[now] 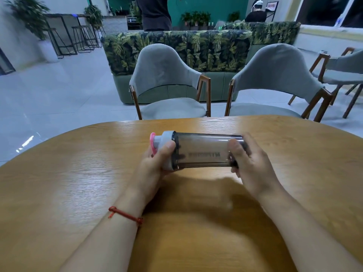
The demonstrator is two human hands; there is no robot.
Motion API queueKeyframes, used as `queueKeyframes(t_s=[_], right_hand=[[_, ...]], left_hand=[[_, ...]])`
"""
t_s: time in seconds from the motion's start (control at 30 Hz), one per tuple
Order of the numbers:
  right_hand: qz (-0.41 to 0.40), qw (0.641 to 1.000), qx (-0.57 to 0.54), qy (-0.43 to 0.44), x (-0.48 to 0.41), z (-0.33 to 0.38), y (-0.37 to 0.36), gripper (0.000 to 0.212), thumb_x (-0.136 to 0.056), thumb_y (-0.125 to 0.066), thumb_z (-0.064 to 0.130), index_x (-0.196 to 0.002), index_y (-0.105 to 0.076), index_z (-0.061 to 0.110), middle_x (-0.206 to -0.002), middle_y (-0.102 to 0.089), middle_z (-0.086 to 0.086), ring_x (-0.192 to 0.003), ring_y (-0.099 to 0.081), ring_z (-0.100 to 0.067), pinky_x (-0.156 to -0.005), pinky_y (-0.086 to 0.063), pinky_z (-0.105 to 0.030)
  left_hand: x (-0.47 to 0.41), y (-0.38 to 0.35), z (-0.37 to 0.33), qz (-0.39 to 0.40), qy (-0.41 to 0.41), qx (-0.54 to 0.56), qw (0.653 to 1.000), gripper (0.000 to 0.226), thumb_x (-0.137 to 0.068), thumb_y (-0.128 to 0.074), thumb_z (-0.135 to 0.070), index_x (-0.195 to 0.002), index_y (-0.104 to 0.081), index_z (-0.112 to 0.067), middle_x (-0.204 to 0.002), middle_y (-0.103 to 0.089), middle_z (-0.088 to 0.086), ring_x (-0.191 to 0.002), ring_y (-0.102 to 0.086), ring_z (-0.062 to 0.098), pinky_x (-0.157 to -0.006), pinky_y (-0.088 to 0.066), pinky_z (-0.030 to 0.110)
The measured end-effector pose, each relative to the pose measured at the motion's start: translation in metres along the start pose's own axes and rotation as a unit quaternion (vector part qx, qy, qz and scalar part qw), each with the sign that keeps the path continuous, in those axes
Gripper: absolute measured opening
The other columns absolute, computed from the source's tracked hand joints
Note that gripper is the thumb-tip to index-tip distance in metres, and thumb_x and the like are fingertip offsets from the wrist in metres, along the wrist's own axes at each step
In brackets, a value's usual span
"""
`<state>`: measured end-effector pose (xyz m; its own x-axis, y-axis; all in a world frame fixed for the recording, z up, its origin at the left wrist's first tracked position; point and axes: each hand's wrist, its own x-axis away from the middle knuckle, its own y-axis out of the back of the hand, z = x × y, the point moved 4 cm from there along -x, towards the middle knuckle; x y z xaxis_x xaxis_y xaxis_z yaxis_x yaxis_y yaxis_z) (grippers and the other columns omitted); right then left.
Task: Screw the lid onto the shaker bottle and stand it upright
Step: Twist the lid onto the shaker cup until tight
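I hold the smoky shaker bottle (pixel 204 150) sideways above the wooden table (pixel 78 173), my right hand (pixel 253 163) clamping its base for counter-torque while my left hand (pixel 155 163) grips the grey lid (pixel 167 138), seemingly nearly seated.

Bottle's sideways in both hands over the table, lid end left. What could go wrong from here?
1. The grey lid with its pink cap may sit crooked on the smoky translucent shaker bottle; whether the threads are true cannot be told, so turning by the left hand could cross-thread.
2. The right hand grips only the base end, so the smooth body might slip while twisting.
3. Tipping it upright over the glossy wooden table could end in a topple if it is set down tilted.
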<state>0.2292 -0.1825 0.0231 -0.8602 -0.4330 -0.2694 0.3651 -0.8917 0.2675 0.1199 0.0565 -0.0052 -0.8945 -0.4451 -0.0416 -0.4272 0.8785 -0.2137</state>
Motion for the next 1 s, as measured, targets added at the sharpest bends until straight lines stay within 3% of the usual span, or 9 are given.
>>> queueKeyframes(t_s=[0.13,0.2,0.27,0.37,0.5,0.6,0.8,0.9,1.0], right_hand=[[0.022,0.991,-0.034,-0.131,-0.001,-0.009,0.001,0.076,-0.101,-0.041,0.080,-0.108,-0.072,0.010,-0.081,-0.063,-0.012,-0.063,-0.060,-0.021,-0.052,-0.047,-0.030],[0.013,0.992,-0.084,-0.095,0.001,-0.005,0.000,0.063,-0.101,-0.049,0.073,-0.119,-0.071,0.017,-0.097,-0.067,-0.023,-0.079,-0.068,-0.024,-0.060,-0.056,-0.033],[0.012,0.998,-0.059,-0.001,0.002,0.001,-0.001,0.042,-0.096,-0.061,0.065,-0.129,-0.065,0.039,-0.104,-0.068,-0.015,-0.092,-0.071,-0.025,-0.067,-0.062,-0.037],[-0.004,0.997,0.019,0.073,0.005,0.006,-0.002,0.034,-0.099,-0.059,0.060,-0.123,-0.061,0.036,-0.084,-0.064,-0.003,-0.073,-0.063,-0.025,-0.063,-0.056,-0.047],[-0.029,0.996,-0.069,-0.040,0.000,0.005,-0.003,0.039,-0.102,-0.050,0.060,-0.089,-0.060,0.025,-0.072,-0.053,-0.013,-0.062,-0.050,-0.022,-0.053,-0.045,-0.038],[-0.013,0.985,-0.094,-0.144,-0.004,-0.003,-0.006,0.058,-0.108,-0.045,0.059,-0.097,-0.067,0.007,-0.059,-0.055,0.000,-0.048,-0.052,-0.013,-0.043,-0.041,-0.025],[0.071,0.942,-0.130,-0.300,0.001,-0.014,-0.009,0.056,-0.105,-0.046,0.064,-0.098,-0.069,0.014,-0.057,-0.061,-0.005,-0.037,-0.047,-0.015,-0.031,-0.021,-0.019],[0.095,0.942,-0.136,-0.293,0.005,-0.011,-0.009,0.060,-0.104,-0.047,0.067,-0.103,-0.071,0.012,-0.067,-0.067,-0.010,-0.044,-0.054,-0.019,-0.033,-0.033,-0.022],[0.118,0.948,-0.186,-0.229,0.006,-0.002,-0.010,0.056,-0.101,-0.061,0.066,-0.108,-0.080,0.015,-0.102,-0.076,-0.023,-0.080,-0.074,-0.033,-0.070,-0.064,-0.038]], left_hand=[[0.004,-0.003,-0.003,-0.002,-0.110,-0.116,0.987,0.082,-0.086,-0.083,-0.051,-0.150,-0.061,-0.004,-0.124,-0.081,0.010,-0.115,-0.079,0.018,-0.097,-0.063,0.035],[0.000,-0.005,-0.001,-0.011,-0.077,-0.058,0.995,0.087,-0.084,-0.086,-0.061,-0.156,-0.060,-0.020,-0.139,-0.078,0.017,-0.129,-0.075,0.026,-0.106,-0.062,0.048],[-0.003,-0.007,0.003,-0.027,-0.006,0.023,0.999,0.089,-0.081,-0.083,-0.070,-0.156,-0.062,-0.026,-0.147,-0.073,0.022,-0.130,-0.074,0.030,-0.095,-0.066,0.052],[-0.004,-0.011,0.005,-0.014,0.025,0.053,0.998,0.098,-0.083,-0.079,-0.067,-0.159,-0.057,-0.010,-0.131,-0.080,0.017,-0.116,-0.077,0.032,-0.084,-0.068,0.049],[0.000,-0.008,-0.001,-0.012,-0.040,-0.024,0.999,0.108,-0.085,-0.087,-0.067,-0.164,-0.049,-0.004,-0.146,-0.075,0.021,-0.139,-0.070,0.038,-0.122,-0.048,0.063],[0.010,-0.012,-0.013,-0.001,-0.118,-0.081,0.990,0.088,-0.088,-0.083,-0.059,-0.152,-0.061,-0.001,-0.134,-0.079,0.023,-0.126,-0.076,0.038,-0.114,-0.058,0.051],[0.028,-0.020,-0.034,0.015,-0.183,-0.149,0.972,0.054,-0.084,-0.082,-0.047,-0.134,-0.065,-0.035,-0.115,-0.078,-0.004,-0.101,-0.078,0.017,-0.078,-0.067,0.029],[0.031,-0.022,-0.037,0.010,-0.192,-0.159,0.968,0.056,-0.085,-0.081,-0.046,-0.137,-0.065,-0.031,-0.111,-0.075,-0.016,-0.099,-0.075,0.009,-0.074,-0.065,0.025],[0.026,-0.017,-0.040,-0.035,-0.208,-0.116,0.971,0.071,-0.086,-0.083,-0.049,-0.144,-0.062,-0.014,-0.123,-0.071,-0.001,-0.102,-0.074,0.009,-0.076,-0.063,0.023]])
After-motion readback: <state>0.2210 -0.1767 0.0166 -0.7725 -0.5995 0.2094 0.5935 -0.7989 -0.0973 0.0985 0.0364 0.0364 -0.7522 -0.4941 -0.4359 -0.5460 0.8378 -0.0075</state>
